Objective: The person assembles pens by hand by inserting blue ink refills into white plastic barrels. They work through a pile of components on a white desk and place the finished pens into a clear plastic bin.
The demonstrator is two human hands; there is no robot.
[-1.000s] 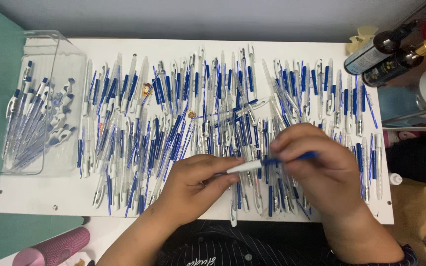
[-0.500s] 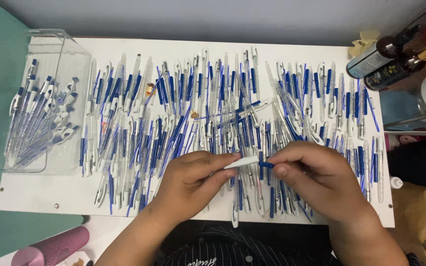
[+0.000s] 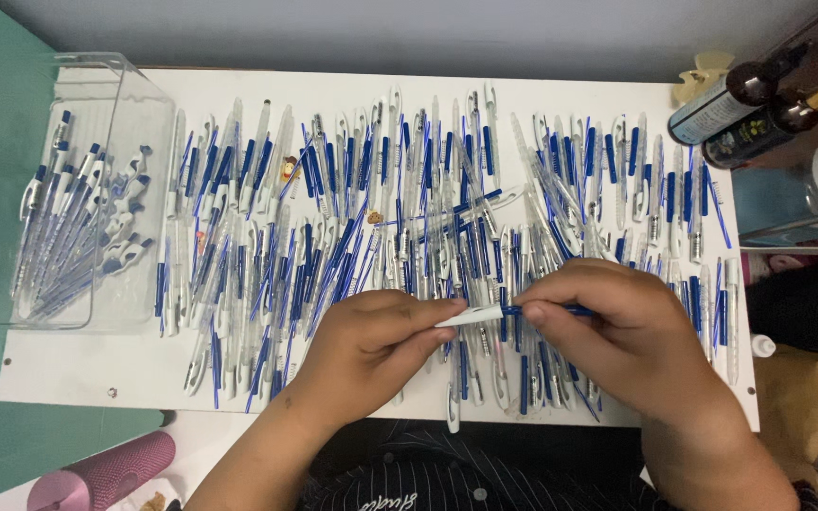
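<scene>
— Drawn closer together since a second ago: left hand (image 3: 371,345) and right hand (image 3: 617,336), meeting over the white board (image 3: 78,364).
— Gripping what?
— Pinching one pen (image 3: 499,312) from both ends, white barrel left, blue end right, held level above the spread pens (image 3: 352,199).
— Why level?
— Probably for pushing the halves together. Finished-looking ones lying in the clear tray (image 3: 97,104).

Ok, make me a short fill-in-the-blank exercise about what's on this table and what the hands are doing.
1. Both hands, the left hand and the right hand, hold one ____ between them.
2. The white board is covered with pens whose grips are ____ in colour.
3. The clear plastic box of pens sits at the board's ____ end.

Missing words: pen; blue; left
</scene>
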